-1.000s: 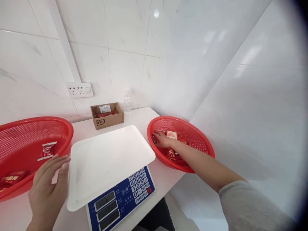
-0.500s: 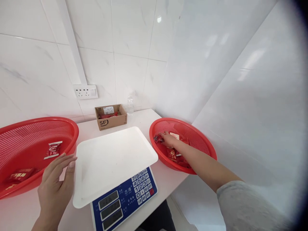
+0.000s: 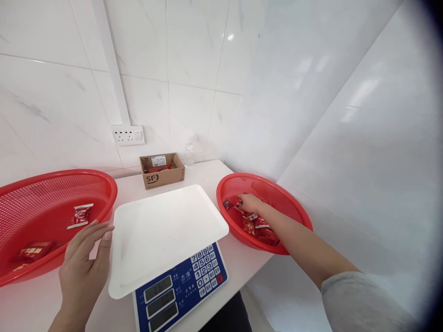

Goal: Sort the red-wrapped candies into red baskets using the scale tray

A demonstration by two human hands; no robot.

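Marbled white wall tiles (image 3: 194,55) back the white table (image 3: 207,173). Fingertips of the right hand (image 3: 252,203) are partly hidden among red-wrapped packets (image 3: 248,226) in the right red basket (image 3: 287,203); whether it grips one, I cannot tell. Loosely open, the left hand (image 3: 85,258) is beside the digital scale's white pan (image 3: 166,235), contact unclear. Its display (image 3: 161,304) is hard to read. Frame edge cuts off the left red basket (image 3: 44,189); the cardboard box (image 3: 165,178) partly hides its contents.
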